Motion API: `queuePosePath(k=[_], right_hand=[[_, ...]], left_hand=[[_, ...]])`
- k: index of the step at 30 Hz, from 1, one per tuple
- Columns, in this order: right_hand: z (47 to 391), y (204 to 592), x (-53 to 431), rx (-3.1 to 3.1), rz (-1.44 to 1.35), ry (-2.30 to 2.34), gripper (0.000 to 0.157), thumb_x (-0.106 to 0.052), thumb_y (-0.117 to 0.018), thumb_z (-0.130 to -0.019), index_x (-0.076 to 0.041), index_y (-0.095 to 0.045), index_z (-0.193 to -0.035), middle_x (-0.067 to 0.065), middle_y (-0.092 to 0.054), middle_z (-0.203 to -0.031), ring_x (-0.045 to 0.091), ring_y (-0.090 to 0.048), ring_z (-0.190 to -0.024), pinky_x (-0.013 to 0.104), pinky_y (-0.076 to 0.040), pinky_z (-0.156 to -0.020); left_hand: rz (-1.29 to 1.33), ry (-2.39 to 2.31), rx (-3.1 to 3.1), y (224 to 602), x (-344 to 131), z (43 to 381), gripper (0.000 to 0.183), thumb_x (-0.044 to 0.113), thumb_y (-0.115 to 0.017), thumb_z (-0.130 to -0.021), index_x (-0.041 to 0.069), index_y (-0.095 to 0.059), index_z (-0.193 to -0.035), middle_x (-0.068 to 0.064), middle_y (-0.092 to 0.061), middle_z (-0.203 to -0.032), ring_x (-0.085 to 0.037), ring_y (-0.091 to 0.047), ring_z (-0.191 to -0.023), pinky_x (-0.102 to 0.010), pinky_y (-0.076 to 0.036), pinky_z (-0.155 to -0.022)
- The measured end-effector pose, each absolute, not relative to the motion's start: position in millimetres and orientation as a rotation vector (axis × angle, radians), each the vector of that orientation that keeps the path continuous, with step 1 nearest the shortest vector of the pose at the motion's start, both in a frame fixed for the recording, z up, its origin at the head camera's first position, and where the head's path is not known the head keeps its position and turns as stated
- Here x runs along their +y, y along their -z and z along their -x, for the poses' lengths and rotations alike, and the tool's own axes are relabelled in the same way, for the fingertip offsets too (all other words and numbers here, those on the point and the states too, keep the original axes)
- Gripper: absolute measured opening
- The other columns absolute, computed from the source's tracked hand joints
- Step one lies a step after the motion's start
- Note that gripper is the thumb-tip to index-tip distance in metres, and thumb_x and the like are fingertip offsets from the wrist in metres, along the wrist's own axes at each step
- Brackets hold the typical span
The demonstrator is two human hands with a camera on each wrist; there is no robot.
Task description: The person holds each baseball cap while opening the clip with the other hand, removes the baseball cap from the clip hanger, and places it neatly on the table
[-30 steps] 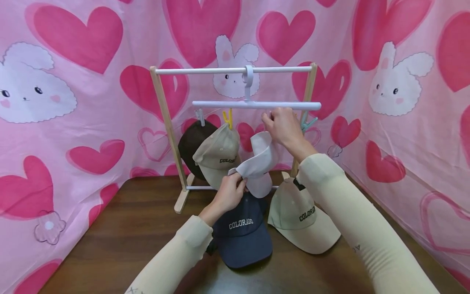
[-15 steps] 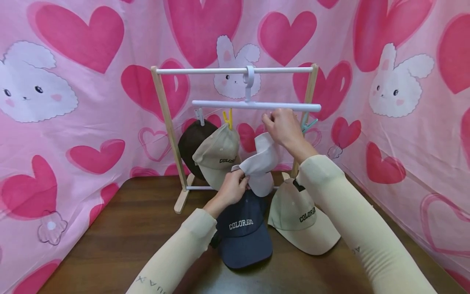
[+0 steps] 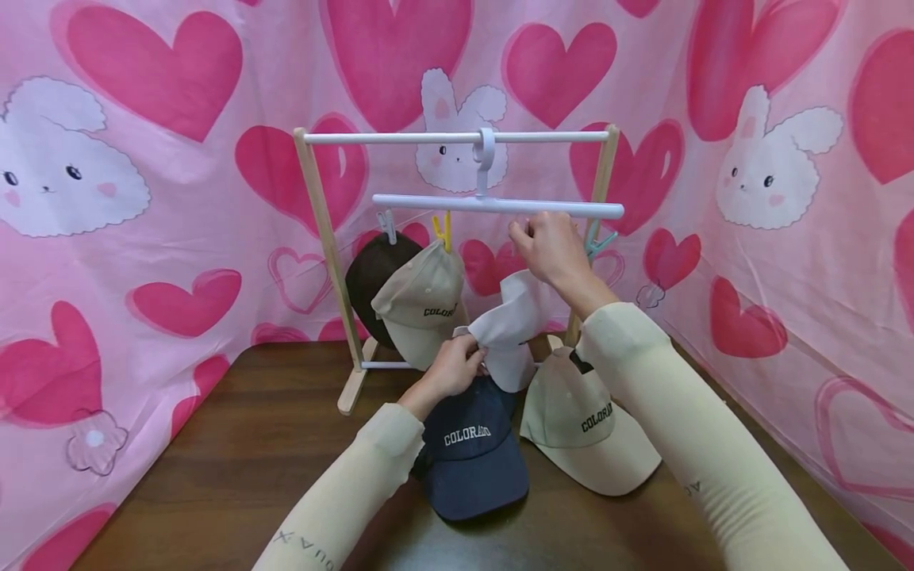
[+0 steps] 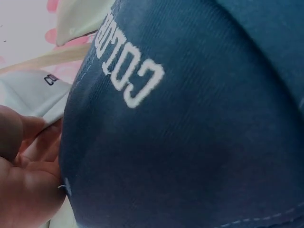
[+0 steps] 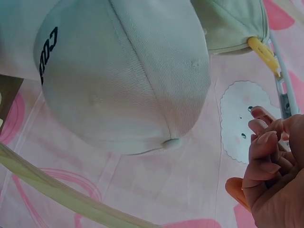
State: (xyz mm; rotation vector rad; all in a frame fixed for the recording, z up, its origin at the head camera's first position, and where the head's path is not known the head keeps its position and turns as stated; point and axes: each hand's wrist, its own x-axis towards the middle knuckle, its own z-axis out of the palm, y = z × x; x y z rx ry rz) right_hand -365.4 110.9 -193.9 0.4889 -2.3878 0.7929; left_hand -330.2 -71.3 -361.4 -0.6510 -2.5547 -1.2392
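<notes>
My left hand (image 3: 451,369) pinches the edge of a white cap (image 3: 508,321), which hangs below the hanger (image 3: 428,203). Raised just under the hanger's bar, my right hand (image 3: 553,247) has its fingers curled round an orange clothespin (image 5: 236,191), whose end sticks out in the right wrist view. A gap separates the cap's crown from the right fingers there. Left of them hang a beige cap (image 3: 421,297) on a yellow clothespin (image 3: 444,234) and a dark brown cap (image 3: 367,274) on a grey one (image 3: 388,226).
A navy cap (image 3: 474,480) lettered COLORADO lies on the brown table (image 3: 236,444) below my left hand. Another beige cap (image 3: 585,452) sits under my right forearm. The wooden rack (image 3: 324,214) carries the hanger; a teal clothespin (image 3: 603,243) hangs at its right end.
My left hand has shifted slightly right with the white cap, and the cap's upper part sits lower and farther right. The right hand stays in nearly the same place.
</notes>
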Motion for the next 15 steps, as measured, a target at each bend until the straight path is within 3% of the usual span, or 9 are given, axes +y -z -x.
queuePosePath(k=[9, 15], right_hand=[[366.0, 193.8, 110.8, -2.379, -0.48, -0.804, 0.047, -0.033, -0.056, -0.104, -0.006, -0.058, -0.065, 0.01, -0.048, -0.058, 0.025, -0.046, -0.05, 0.032, -0.036, -0.044], [366.1, 194.6, 110.5, -2.389, -0.475, -0.808, 0.047, -0.034, -0.055, -0.104, -0.007, -0.058, -0.065, 0.01, -0.048, -0.058, 0.025, -0.046, -0.05, 0.032, -0.037, -0.044]], left_hand=[[0.682, 1.334, -2.574, 359.4, -67.6, 334.2, 0.014, 0.002, -0.056, -0.103, -0.006, -0.067, -0.106, -0.019, -0.074, -0.089, -0.031, -0.075, -0.078, -0.027, -0.059, -0.066], [0.674, 1.579, -2.549, 358.6, -64.9, 335.1, 0.017, -0.001, -0.053, -0.104, -0.011, -0.063, -0.112, -0.025, -0.071, -0.095, -0.038, -0.074, -0.085, -0.037, -0.062, -0.074]])
